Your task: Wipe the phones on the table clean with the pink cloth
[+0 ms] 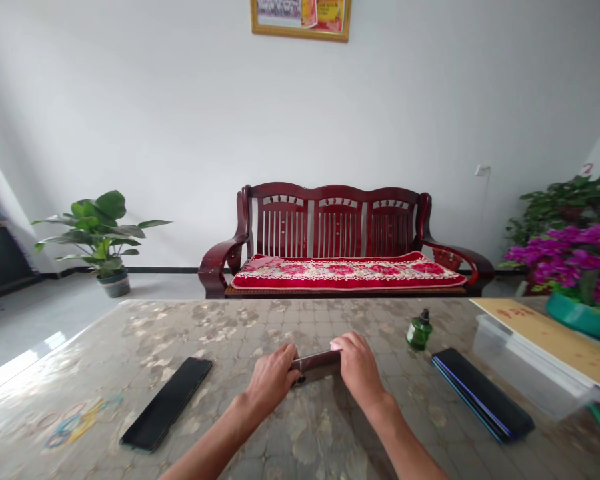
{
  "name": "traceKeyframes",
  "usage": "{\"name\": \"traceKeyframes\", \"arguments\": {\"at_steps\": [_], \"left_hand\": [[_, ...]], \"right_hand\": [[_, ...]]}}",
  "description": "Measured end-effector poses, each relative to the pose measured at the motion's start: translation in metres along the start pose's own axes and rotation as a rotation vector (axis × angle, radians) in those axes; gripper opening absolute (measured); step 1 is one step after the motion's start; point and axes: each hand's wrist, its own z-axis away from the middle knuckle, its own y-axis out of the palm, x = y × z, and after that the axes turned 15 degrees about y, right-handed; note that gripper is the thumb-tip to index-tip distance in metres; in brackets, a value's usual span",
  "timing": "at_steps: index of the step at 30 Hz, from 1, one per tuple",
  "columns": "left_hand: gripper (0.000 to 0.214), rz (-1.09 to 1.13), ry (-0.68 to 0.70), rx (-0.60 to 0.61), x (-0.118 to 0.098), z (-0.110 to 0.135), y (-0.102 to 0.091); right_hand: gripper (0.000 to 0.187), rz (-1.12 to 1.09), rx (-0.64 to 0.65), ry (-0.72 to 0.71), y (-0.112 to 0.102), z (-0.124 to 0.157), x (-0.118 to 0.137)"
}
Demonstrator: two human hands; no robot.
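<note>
A smartphone (320, 365) is held sideways between both hands above the middle of the table, its long edge tipped up towards me. My left hand (275, 373) grips its left end, with a thumb and fingers closed around it. At the opposite end my right hand (357, 367) is closed on it in the same way. Left of the hands lies a black phone (167, 403), flat on the tablecloth. On the right, a stack of dark phones (483, 393) rests near a small green pump bottle (419, 331).
Several coloured elastic bands (77, 421) lie at the table's left. A clear plastic box (525, 367) under a tan board (550, 340) stands at the right, by purple flowers in a teal pot (583, 317). Beyond the patterned table (200, 323) is a wooden bench (337, 217).
</note>
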Motion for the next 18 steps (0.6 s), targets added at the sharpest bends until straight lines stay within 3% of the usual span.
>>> {"name": "traceKeyframes", "arguments": {"at_steps": [5,12,15,18], "left_hand": [[0.012,-0.065,0.039,0.054,-0.016,-0.015,-0.006],[0.012,-0.075,0.066,0.063,-0.053,-0.045,0.008],[0.013,-0.073,0.056,0.064,-0.059,-0.047,0.013],[0.011,-0.069,0.059,0.06,-0.059,-0.045,0.015]], "right_hand": [[0.028,-0.01,-0.019,-0.004,0.002,0.001,0.004],[0.028,-0.163,0.011,0.034,0.002,0.006,-0.002],[0.027,-0.37,-0.021,0.14,0.006,0.007,-0.012],[0.021,-0.66,-0.001,0.342,0.012,0.006,-0.022]]}}
